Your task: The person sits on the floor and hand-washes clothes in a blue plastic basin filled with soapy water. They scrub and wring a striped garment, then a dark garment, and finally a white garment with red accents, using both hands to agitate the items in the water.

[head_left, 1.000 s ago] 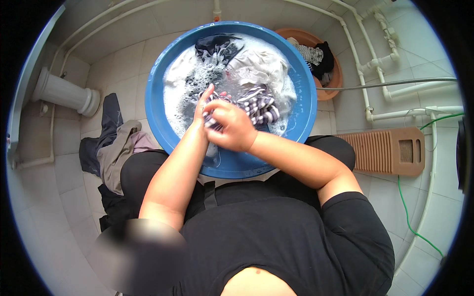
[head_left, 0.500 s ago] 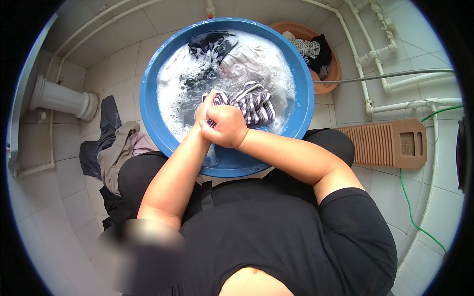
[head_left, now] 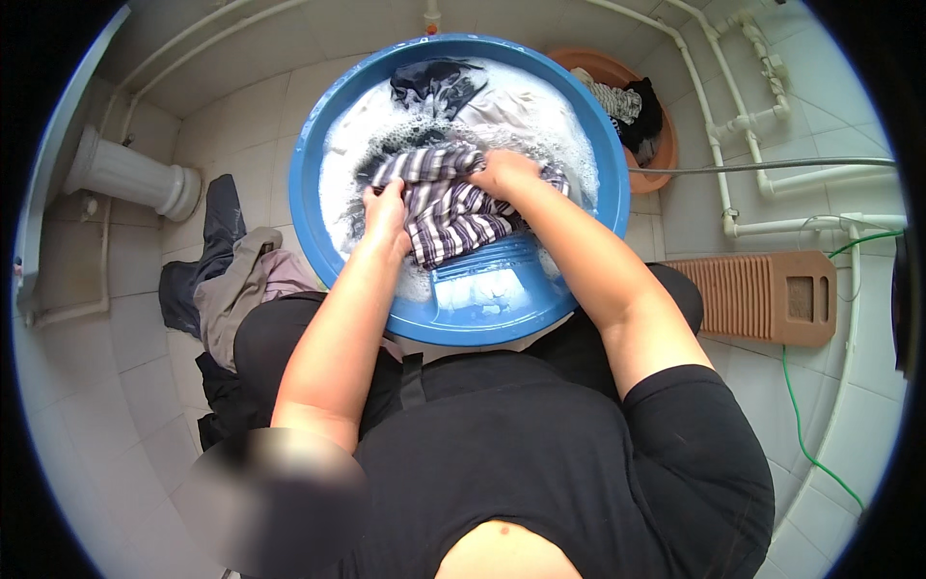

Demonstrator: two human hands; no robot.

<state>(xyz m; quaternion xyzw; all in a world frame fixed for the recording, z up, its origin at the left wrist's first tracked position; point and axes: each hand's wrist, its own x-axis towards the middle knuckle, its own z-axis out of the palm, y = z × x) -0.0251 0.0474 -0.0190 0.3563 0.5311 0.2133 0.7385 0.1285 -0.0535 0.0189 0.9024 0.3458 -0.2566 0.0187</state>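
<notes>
A wet checked garment (head_left: 449,207), dark and white, is spread between my two hands over a blue tub (head_left: 307,183) of sudsy water. My left hand (head_left: 386,214) grips its left edge, thumb on top. On the far right side my right hand (head_left: 506,174) is closed on a fold of the same cloth. The garment's lower end lies on the ridged slope (head_left: 487,285) moulded into the tub's near side. Behind it, a black garment (head_left: 436,89) and pale cloth (head_left: 526,101) soak in the foam.
An orange basin (head_left: 666,164) holding dark and patterned clothes (head_left: 641,111) stands behind the tub at right. A brown washboard (head_left: 757,297) lies at my right, near white pipes (head_left: 738,179) and a green hose (head_left: 801,425). Heaped clothes (head_left: 227,275) lie on the left floor beside a white pedestal (head_left: 135,179).
My hands were clasped together around the bunched garment; now they are apart, with the cloth opened out between them. My right hand has moved right and away from me, uncovering the ridged slope.
</notes>
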